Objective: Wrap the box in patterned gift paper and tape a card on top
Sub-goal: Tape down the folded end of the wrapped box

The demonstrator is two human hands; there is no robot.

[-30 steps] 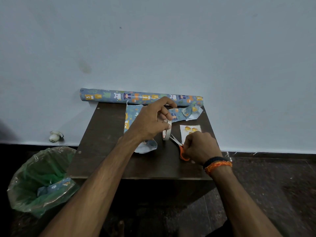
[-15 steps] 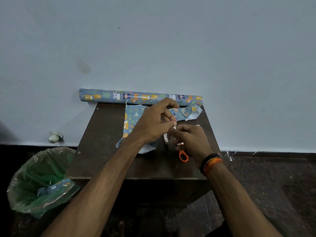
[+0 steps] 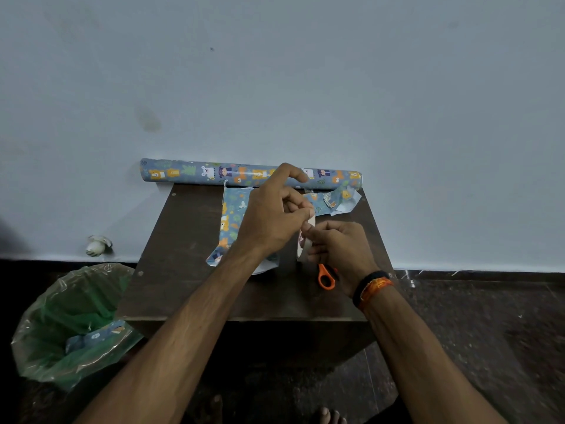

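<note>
We see both hands meeting over the middle of the dark brown table (image 3: 183,270). The left hand (image 3: 272,221) has its thumb and curled fingers pinching the top of a tape roll (image 3: 305,240), with the index finger raised and arched toward 12 o'clock. The right hand (image 3: 339,249) curls its fingers round the roll from the 3 o'clock side. The roll stands on edge between them, a pale ring with a whitish rim.

The box (image 3: 232,221) lies under the left hand and wrist, toward 9 o'clock of the tape. It is covered in blue paper printed with orange bears, green leaves and small white animals; its near end shows a loose, crumpled fold with a white underside. We cannot tell how far it is sealed.

At 12 o'clock, along the table's far edge against the wall, lies the gift paper roll (image 3: 189,172) in the same print. A crumpled paper scrap (image 3: 336,200) sits at 1 o'clock of the hands. An orange handle of the scissors (image 3: 326,276) shows just beneath the right hand. On the floor at 8 o'clock stands a bin (image 3: 61,325) lined with a green bag, a paper offcut inside.
</note>
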